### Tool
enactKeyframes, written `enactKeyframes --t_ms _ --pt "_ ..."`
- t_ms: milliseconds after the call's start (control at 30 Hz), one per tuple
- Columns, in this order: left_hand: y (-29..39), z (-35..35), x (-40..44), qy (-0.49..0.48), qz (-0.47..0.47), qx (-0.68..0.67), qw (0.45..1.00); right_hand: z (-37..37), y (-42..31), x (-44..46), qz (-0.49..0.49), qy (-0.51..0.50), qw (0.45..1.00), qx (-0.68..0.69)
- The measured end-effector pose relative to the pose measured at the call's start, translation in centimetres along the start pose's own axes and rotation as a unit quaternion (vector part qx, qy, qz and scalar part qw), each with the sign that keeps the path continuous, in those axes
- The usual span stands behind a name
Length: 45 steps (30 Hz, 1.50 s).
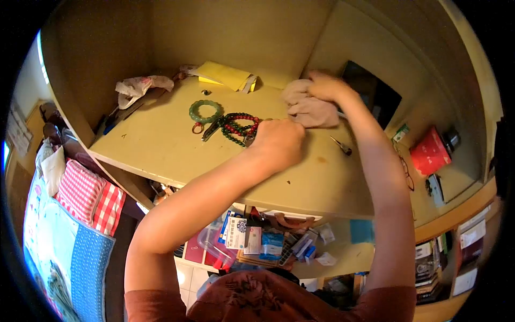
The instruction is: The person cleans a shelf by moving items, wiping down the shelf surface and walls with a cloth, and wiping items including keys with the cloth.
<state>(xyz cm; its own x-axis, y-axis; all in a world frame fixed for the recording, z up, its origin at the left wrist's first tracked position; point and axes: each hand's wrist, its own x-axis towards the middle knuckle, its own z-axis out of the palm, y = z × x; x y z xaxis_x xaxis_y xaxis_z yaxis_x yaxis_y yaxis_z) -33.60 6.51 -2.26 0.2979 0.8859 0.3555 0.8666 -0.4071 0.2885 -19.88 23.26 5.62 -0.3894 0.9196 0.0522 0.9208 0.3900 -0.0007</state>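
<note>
My right hand (328, 87) grips a crumpled beige cloth (314, 111) on the shelf near the back wall. My left hand (279, 140) is closed like a fist on the shelf, its fingers turned away, so whatever it may hold is hidden. Right beside it lie red bead strings (244, 124) and dark green beads (232, 138). A green bangle (206, 111) rests farther left, with a small reddish ring (198, 128) below it. Between my forearms is a small pointed tool with a dark end (341, 146).
A yellow envelope (228, 76) and a crumpled white wrapper (140, 88) lie at the back. On the right stand a dark flat panel (370, 91) and a red container (431, 152), with eyeglasses (407, 173) nearby. Boxes and packets (272, 244) fill a lower level.
</note>
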Motion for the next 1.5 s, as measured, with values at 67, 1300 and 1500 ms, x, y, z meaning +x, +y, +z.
enactKeyframes --t_ms 67,1300,1500 --pt "0.0 0.2 0.0 0.009 0.001 -0.003 1.0 -0.9 -0.2 -1.8 -0.012 -0.012 1.0 -0.02" --pt "0.9 0.1 0.0 -0.045 0.023 -0.042 0.998 8.7 -1.1 -1.1 -0.143 0.229 0.963 -0.003" --pt "0.9 0.6 -0.1 -0.02 0.006 -0.013 1.0 9.2 -0.4 0.4 -0.114 0.212 0.97 -0.018"
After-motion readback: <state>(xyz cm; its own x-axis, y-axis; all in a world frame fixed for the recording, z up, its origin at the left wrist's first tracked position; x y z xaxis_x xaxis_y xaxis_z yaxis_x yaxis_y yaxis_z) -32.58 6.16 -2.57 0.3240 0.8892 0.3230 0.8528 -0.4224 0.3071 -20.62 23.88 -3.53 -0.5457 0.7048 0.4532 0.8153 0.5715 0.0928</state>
